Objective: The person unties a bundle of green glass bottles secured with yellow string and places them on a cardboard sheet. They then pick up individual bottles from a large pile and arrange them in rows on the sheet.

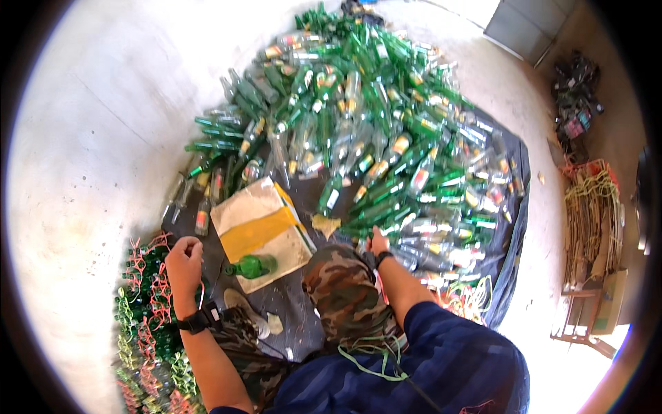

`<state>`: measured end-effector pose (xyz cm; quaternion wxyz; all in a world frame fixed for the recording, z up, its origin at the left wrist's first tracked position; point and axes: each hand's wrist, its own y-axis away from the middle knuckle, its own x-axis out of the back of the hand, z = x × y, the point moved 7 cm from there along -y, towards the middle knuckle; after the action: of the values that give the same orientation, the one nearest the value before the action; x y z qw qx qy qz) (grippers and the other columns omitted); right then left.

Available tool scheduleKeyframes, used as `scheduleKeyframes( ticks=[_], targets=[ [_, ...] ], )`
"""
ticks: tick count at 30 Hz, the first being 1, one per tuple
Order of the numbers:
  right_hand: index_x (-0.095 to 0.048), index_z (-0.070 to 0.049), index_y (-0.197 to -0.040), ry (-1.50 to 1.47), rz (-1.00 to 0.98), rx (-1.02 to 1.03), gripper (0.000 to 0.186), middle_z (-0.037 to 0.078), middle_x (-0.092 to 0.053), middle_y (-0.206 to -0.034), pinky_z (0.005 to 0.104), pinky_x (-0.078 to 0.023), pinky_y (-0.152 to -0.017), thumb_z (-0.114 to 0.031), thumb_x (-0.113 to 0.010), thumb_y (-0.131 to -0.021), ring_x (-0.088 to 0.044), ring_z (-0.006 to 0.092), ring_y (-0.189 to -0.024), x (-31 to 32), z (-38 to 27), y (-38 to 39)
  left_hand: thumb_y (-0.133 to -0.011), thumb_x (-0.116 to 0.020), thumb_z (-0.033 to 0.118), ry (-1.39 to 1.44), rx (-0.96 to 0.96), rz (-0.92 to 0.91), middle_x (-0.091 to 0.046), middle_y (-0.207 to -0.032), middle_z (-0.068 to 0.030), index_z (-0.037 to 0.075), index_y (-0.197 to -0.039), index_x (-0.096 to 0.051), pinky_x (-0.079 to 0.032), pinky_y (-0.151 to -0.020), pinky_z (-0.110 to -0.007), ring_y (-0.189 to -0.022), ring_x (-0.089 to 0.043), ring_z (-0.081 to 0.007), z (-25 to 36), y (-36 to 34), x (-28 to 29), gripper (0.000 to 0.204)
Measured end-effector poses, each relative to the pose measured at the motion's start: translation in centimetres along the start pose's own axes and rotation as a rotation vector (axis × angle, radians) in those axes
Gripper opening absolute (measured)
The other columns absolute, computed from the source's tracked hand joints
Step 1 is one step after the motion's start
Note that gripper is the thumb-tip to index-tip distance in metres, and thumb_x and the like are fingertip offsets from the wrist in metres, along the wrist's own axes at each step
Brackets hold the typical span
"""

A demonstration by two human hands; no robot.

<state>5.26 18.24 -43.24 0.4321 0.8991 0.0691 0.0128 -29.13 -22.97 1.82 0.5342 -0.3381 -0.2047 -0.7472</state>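
My left hand (185, 263) is raised at the left, beside bundled bottles, its fingers curled together. Whatever they might hold is too small to make out. My right hand (377, 243) reaches to the near edge of a big heap of glass bottles (386, 203), beside my knee. Its fingers look bent against the green bottles, and what they grip is hidden. Between my hands, a green bottle (254, 266) lies on its side on a worn cardboard box (265, 224) with a yellow band. Green string (372, 359) lies across my lap.
Bottles bundled with red and green netting or string (141, 303) stand at the lower left. A dark sheet (510, 207) lies under the heap. Loose ties (476, 300) are right of my arm. Flattened cardboard (589, 228) is stacked along the right wall, near a wooden stool (586, 324).
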Motion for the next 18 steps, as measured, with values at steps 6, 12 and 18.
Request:
scheduleKeyframes(
  ticks=[6, 12, 18],
  targets=[
    [-0.059, -0.004, -0.088, -0.226, 0.014, 0.024, 0.036, 0.006, -0.062, -0.071, 0.0322, -0.043, -0.040, -0.038, -0.061, -0.102, -0.056, 0.0174, -0.052, 1.5, -0.9, -0.5, -0.092, -0.068, 0.008, 0.096, -0.046, 0.032, -0.069, -0.074, -0.0049, -0.002, -0.096, -0.071, -0.052, -0.059, -0.027, -0.060, -0.064, -0.0108, 1.0, 0.5, 1.0, 0.012],
    [-0.050, -0.008, -0.072, -0.248, 0.017, 0.080, 0.047, 0.009, -0.051, -0.058, 0.0379, -0.037, -0.038, -0.044, -0.059, -0.100, -0.048, 0.0242, -0.043, 4.6, -3.8, 0.0, -0.091, -0.068, 0.009, 0.118, -0.097, 0.082, -0.069, -0.071, -0.0058, -0.002, -0.094, -0.072, -0.051, -0.060, -0.029, -0.061, -0.065, -0.0122, 0.2, -1.5, 3.3, 0.012],
    [-0.050, -0.011, -0.080, -0.184, -0.025, 0.062, 0.041, 0.004, -0.049, -0.062, 0.0324, -0.036, -0.043, -0.043, -0.059, -0.103, -0.043, 0.0183, -0.049, 7.0, -5.6, 5.5, -0.093, -0.067, 0.009, 0.316, -0.148, 0.198, -0.068, -0.071, -0.0058, -0.001, -0.094, -0.071, -0.051, -0.060, -0.030, -0.061, -0.064, -0.0117, 2.9, -3.5, 6.9, 0.011]
  ],
)
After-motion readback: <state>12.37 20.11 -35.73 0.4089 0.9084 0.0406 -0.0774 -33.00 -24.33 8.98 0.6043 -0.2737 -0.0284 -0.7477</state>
